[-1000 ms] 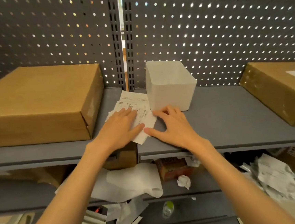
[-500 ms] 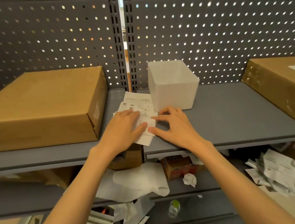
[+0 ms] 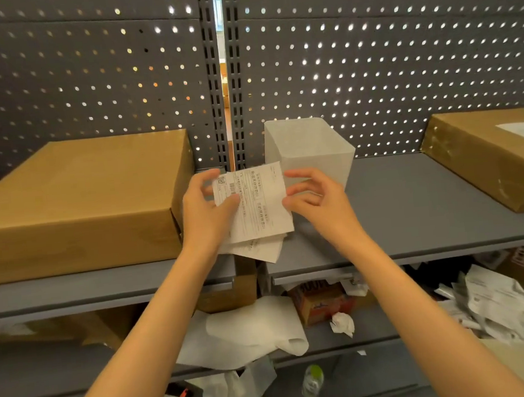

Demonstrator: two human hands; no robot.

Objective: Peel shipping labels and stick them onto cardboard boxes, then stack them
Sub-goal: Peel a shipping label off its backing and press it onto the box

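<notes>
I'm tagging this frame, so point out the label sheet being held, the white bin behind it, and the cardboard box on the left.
label sheet (image 3: 256, 205), head view, on its printed middle.
white bin (image 3: 313, 144), head view, on its front wall.
cardboard box (image 3: 85, 182), head view, on its top face.

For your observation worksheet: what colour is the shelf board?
Plain grey shelf board, seen best in the head view.

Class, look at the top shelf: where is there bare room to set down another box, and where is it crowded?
The widest bare patch of the grey shelf lies between the white bin and the right cardboard box. The middle is crowded: both hands and the labels sit between the left cardboard box and the bin.
</notes>
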